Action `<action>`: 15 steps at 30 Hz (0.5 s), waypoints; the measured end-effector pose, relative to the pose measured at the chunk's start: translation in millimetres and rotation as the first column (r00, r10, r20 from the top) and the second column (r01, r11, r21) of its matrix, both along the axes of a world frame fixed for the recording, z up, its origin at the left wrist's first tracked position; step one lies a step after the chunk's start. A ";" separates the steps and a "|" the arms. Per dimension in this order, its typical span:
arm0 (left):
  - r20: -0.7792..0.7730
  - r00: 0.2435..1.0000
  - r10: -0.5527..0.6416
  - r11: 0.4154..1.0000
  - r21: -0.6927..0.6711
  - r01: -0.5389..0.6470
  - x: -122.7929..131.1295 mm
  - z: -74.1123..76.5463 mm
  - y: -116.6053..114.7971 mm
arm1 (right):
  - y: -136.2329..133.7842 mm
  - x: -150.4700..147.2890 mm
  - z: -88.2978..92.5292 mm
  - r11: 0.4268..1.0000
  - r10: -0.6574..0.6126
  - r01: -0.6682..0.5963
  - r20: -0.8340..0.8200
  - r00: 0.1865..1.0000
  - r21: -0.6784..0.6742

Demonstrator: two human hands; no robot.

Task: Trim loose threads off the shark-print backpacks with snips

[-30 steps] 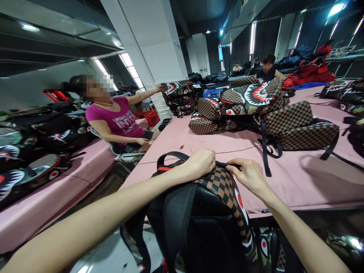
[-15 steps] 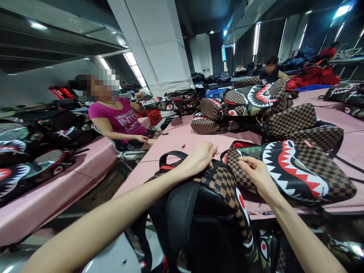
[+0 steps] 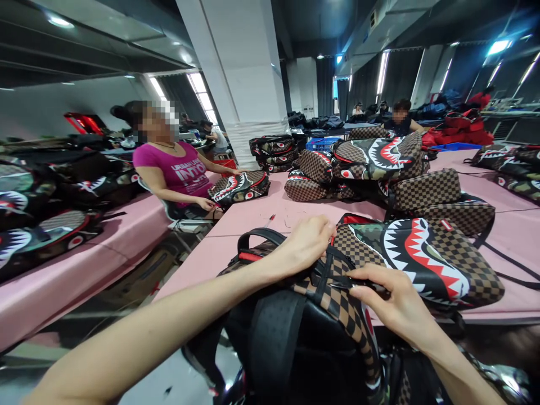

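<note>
1. Two bare hands work at the top of a near backpack [image 3: 358, 337], which stands upright at the close edge of the pink worktop [image 3: 278, 197], its padded black shoulder strap [image 3: 274, 337] facing the wearer.
2. The left hand [image 3: 310, 242] lies across the top of this backpack, fingers bent downward beside the black webbing [image 3: 324, 273]; the fingertips are partly hidden, so I cannot tell whether its grip is holding anything.
3. The right hand [image 3: 400, 304] has a narrow grip: thumb and forefinger pinch a small dark tool [image 3: 341, 284], which points left towards the webbing. Its exact kind is too small to tell.
4. A looped black carry handle [image 3: 259, 233] rises left of the left wrist, with red lining below it.
5. Just beyond the right hand, a shark-mouth backpack [image 3: 455, 253] lies flat on the worktop; whether it touches the near one is unclear.
6. Farther back sits a heap of checkered bags [image 3: 375, 154], and a red pen [image 3: 270, 219] lies left of centre.
7. Across to the left, a seated co-worker in a magenta top [image 3: 177, 174] has a camouflage-and-check bag [image 3: 240, 187] in front.
</note>
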State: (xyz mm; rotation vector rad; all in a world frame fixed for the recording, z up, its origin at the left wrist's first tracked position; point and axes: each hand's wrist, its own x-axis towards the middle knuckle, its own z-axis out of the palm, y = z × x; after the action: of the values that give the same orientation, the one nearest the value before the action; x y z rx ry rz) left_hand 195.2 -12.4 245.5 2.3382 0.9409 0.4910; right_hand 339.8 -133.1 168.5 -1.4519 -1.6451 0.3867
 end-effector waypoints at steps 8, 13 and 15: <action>0.029 0.997 -0.069 0.996 0.050 0.068 -18.1 7.4 -16.1 | -15.6 -14.3 13.5 0.997 -0.039 0.026 0.174 0.984 0.079; 0.030 0.996 -0.083 0.995 0.062 0.081 -21.6 10.4 -20.1 | -15.6 -23.5 23.5 0.998 -0.047 0.036 0.252 0.966 0.050; 0.018 0.997 -0.077 0.995 0.068 0.076 -22.9 10.8 -20.1 | -15.8 -23.8 26.1 0.997 -0.074 0.068 0.248 0.966 0.033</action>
State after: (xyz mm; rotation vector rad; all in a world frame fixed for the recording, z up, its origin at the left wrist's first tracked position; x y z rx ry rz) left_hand 172.3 -32.5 256.3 2.4149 0.8342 0.5215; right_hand 316.1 -148.9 194.7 -1.5876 -1.7809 0.1473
